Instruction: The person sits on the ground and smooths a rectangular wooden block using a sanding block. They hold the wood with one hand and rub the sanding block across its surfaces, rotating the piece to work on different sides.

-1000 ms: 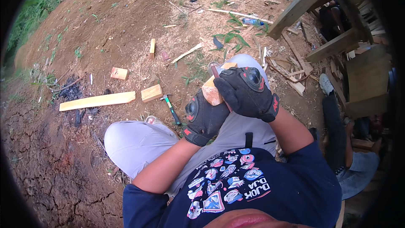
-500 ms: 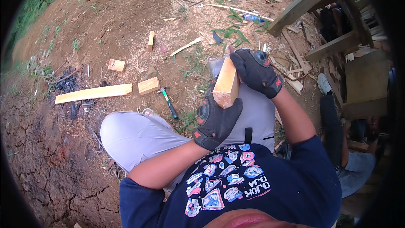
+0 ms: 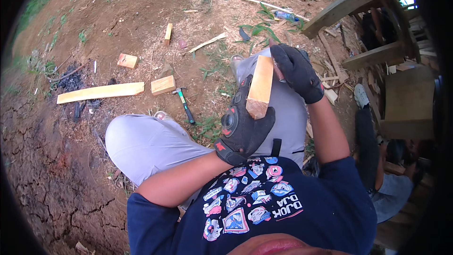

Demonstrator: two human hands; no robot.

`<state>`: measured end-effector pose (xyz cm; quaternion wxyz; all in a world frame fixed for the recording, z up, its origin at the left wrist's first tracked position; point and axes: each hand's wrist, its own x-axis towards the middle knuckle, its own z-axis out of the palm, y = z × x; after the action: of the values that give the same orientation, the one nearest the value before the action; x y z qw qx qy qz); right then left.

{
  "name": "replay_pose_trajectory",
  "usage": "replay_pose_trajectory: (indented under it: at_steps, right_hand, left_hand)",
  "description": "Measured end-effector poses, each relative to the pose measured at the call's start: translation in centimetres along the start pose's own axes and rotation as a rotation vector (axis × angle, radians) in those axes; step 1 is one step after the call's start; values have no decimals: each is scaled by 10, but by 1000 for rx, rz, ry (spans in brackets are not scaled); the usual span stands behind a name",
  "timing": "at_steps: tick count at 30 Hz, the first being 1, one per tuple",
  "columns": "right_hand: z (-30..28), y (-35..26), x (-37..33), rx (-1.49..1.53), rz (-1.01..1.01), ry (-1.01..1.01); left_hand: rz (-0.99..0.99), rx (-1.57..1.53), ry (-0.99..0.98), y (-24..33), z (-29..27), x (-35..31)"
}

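Note:
A pale wooden block (image 3: 261,85), long and square-edged, stands out over my lap with its cut end toward me. Wrapped round its lower end from the left and below is my left hand (image 3: 245,130), in a black glove with red marks. On the block's far right side is my gloved right hand (image 3: 296,72), its fingers curled toward the wood. A small reddish-brown patch shows between that hand and the block; whether it is a fingertip or a held piece I cannot make out.
On the dirt ahead left lie a hammer (image 3: 184,106), a long board (image 3: 100,92) and small wooden blocks (image 3: 163,85). A plastic bottle (image 3: 286,16) lies farther off. Wooden furniture (image 3: 354,4) stands at right, beside another person's leg (image 3: 365,137).
My right hand has turned and shifted right and slightly down, uncovering more of the block's right side. The block has moved slightly right and toward upright in my left hand.

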<state>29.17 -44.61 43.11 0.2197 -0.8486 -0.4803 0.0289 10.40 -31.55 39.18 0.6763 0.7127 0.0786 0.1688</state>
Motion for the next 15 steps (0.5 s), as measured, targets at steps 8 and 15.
replay_pose_trajectory:
  at_steps: [8,15]
  right_hand:
    - [-9,-14,-3,175,122,141]
    - [-8,-34,-2,203,85,215]
  left_hand:
    - [6,70,0,9,3,1]
    - [67,117,3,1,6,1]
